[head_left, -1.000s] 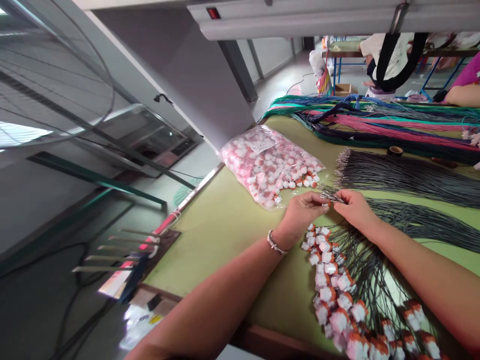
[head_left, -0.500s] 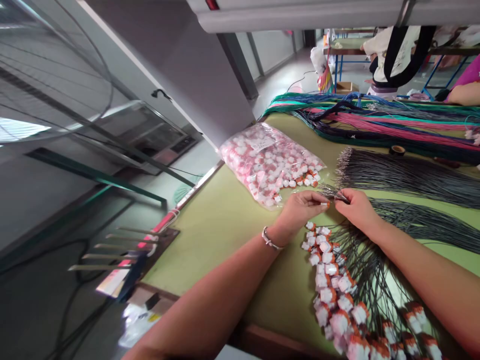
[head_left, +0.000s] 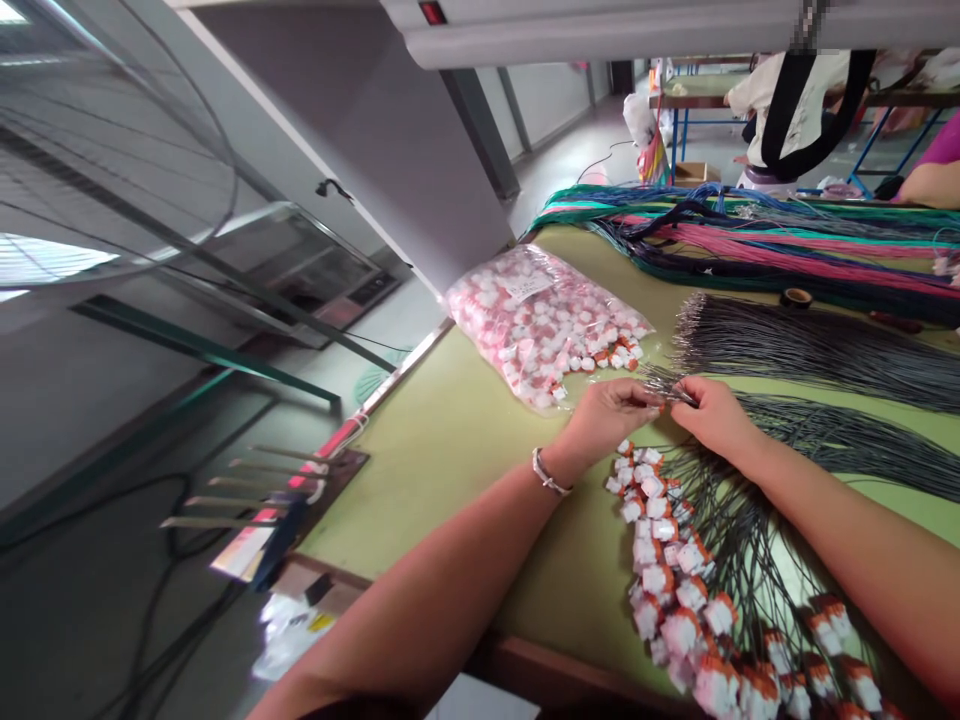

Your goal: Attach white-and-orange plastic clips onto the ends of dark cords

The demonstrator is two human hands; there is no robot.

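My left hand (head_left: pixel 609 415) is closed in a pinch on a small white and orange connector, which its fingers mostly hide. Right beside it, my right hand (head_left: pixel 716 418) grips a bunch of thin black wires (head_left: pixel 664 380) whose bare metal ends stick out toward the left fingertips. Whether a wire end sits inside the connector I cannot tell. Below both hands, a long heap of white and orange connectors (head_left: pixel 664 530) on black wires runs toward the table's near edge. Behind the left hand lies a clear plastic bag (head_left: pixel 536 320) full of loose connectors.
The green tabletop (head_left: pixel 420 480) carries a bundle of black wires (head_left: pixel 795 345), a roll of tape (head_left: pixel 795 298) and long coloured cables (head_left: pixel 750 235). A pronged rack (head_left: pixel 277 500) is at the left edge. Another person (head_left: pixel 795 110) sits across the room.
The left fingers have shifted slightly toward the wire ends, and less of the connector shows. The right hand keeps its hold. The view has swung a little.
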